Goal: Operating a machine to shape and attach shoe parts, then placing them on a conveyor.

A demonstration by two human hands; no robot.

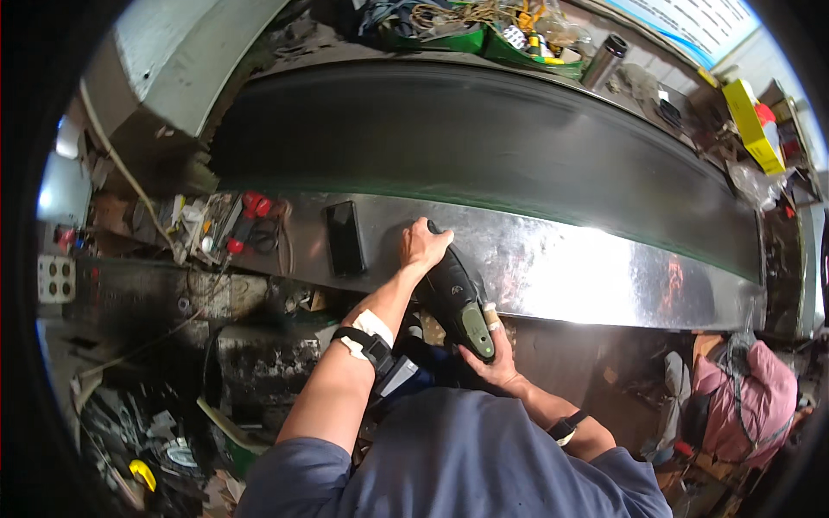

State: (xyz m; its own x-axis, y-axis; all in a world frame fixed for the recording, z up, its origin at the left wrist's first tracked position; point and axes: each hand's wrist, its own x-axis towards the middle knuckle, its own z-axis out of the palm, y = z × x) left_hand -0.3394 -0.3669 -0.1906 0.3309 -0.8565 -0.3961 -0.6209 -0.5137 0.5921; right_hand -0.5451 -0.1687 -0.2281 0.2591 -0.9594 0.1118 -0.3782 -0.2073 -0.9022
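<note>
A long shiny metal panel (587, 268) runs across the middle, with a dark curved surface (466, 138) behind it. My left hand (421, 244) presses on the front end of a black power tool (453, 293) that rests against the panel. My right hand (492, 361) grips the tool's rear handle, which has a grey-green patch; one finger wears a white bandage. A black phone (345, 237) lies flat on the panel just left of my left hand.
Green trays (466, 34) of wires and small parts and a steel flask (604, 59) stand at the back. A yellow box (753, 125) is at far right. Red-handled tools (250, 216) lie left. Another person in pink (747, 393) crouches lower right.
</note>
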